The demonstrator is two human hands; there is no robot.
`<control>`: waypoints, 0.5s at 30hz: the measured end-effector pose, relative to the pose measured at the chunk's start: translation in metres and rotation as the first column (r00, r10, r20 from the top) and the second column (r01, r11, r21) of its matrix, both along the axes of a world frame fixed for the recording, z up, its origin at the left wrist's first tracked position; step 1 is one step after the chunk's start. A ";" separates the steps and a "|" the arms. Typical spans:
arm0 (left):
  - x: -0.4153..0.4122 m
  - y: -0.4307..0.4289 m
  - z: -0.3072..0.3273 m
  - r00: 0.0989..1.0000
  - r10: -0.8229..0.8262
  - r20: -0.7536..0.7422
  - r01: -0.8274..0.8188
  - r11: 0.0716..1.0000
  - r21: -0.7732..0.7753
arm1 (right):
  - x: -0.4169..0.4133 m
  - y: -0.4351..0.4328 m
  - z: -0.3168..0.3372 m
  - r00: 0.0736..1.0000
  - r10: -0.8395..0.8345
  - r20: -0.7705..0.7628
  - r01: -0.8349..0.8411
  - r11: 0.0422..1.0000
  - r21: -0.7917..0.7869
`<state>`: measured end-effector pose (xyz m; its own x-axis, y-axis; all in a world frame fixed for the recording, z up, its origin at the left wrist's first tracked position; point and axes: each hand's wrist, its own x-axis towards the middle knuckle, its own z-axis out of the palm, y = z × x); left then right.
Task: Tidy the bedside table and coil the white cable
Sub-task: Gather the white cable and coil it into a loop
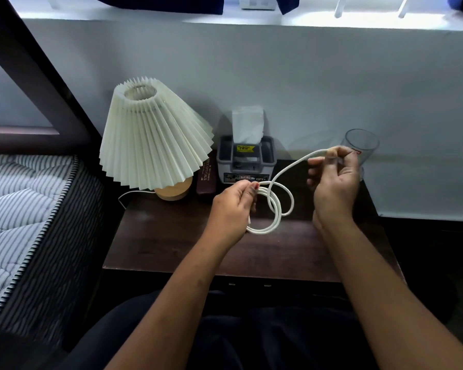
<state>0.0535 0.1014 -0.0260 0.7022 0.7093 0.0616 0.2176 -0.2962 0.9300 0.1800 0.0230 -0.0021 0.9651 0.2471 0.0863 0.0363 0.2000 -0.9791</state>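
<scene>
We hold the white cable [262, 231] part-coiled above the bedside table [171, 236].

Our left hand [231, 209] pinches several loops together over the table's middle. Our right hand [334, 182], at 2 o'clock from the coil, grips the free run between thumb and fingertips. On the dark top, a pleated-shade lamp [153, 137] stands at 10 o'clock, a spectacle case [205, 180] at 11, a grey tissue box [246, 161] at 12, and a clear glass tumbler [364, 142] at 2, behind the right hand. A striped mattress [24, 209] lies at 9.
</scene>
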 end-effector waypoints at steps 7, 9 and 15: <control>0.006 0.001 -0.001 0.993 0.113 -0.011 -0.114 0.991 -0.072 | -0.028 0.007 -0.006 0.945 0.311 0.101 -0.291 0.940 -0.177; 0.008 0.001 0.000 0.993 0.119 -0.001 -0.119 0.987 -0.104 | -0.028 0.006 -0.006 0.927 0.361 0.105 -0.333 0.918 -0.216; 0.003 0.002 0.000 0.990 0.125 0.060 -0.099 0.941 -0.324 | -0.029 0.005 -0.008 0.899 0.424 0.107 -0.366 0.864 -0.345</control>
<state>0.0569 0.1033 -0.0258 0.6189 0.7748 -0.1292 0.1547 0.0410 0.9871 0.1507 0.0278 -0.0102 0.7567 0.6463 0.0991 0.1935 -0.0766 -0.9781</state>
